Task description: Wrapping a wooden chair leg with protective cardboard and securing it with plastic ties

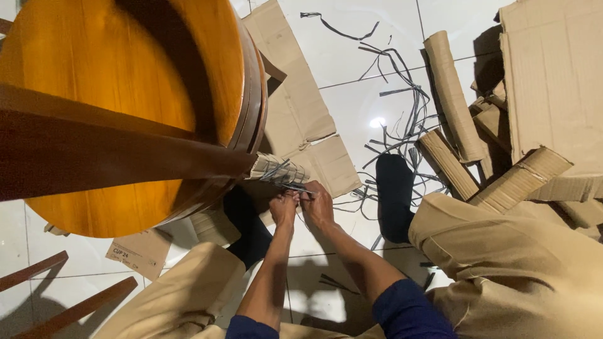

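Cardboard padding (276,168) is wrapped around the end of a dark wooden chair leg (125,157), and thin grey plastic strap (295,186) crosses over it. My left hand (284,207) and my right hand (317,204) meet just below this wrapped end, fingers pinched on the strap ends. Both forearms reach up from dark blue sleeves. The round orange-brown wooden seat (119,94) fills the upper left.
Flattened cardboard (295,94) lies on the white tiled floor beyond the seat. Rolled cardboard tubes (449,94) and large sheets (553,81) pile up at right. Loose grey strap pieces (402,125) are scattered between them. My legs in tan trousers and black socks (394,194) flank the hands.
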